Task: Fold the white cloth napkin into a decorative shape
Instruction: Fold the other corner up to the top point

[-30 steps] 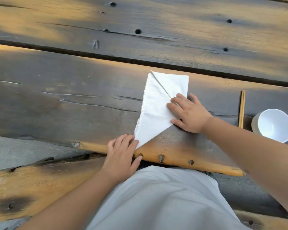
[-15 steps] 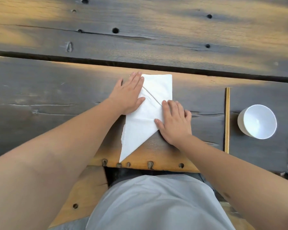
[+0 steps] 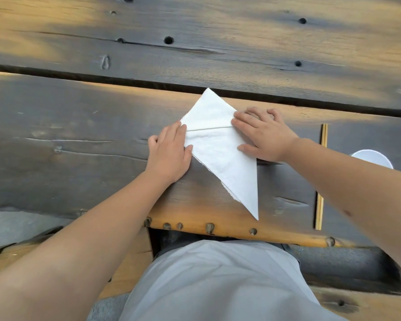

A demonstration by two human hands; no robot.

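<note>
The white cloth napkin point(image 3: 220, 147) lies flat on the dark wooden table point(image 3: 79, 140), folded into a long kite shape. One point faces the far plank gap, and the long tip reaches toward the near edge. A crease crosses it between my hands. My left hand point(image 3: 170, 151) rests flat at the napkin's left corner, its fingertips on the cloth edge. My right hand point(image 3: 263, 135) presses with straight fingers on the right corner.
A pair of wooden chopsticks point(image 3: 321, 177) lies lengthwise to the right of the napkin. A white bowl point(image 3: 372, 158) sits beyond them, partly hidden by my right forearm. A dark gap point(image 3: 125, 78) separates the two planks. The table's near edge point(image 3: 218, 228) is just above my lap.
The napkin has turned, so its long tip now points toward the near right. My left hand slid from the top left down to the left corner, and my right hand moved up to the right corner.
</note>
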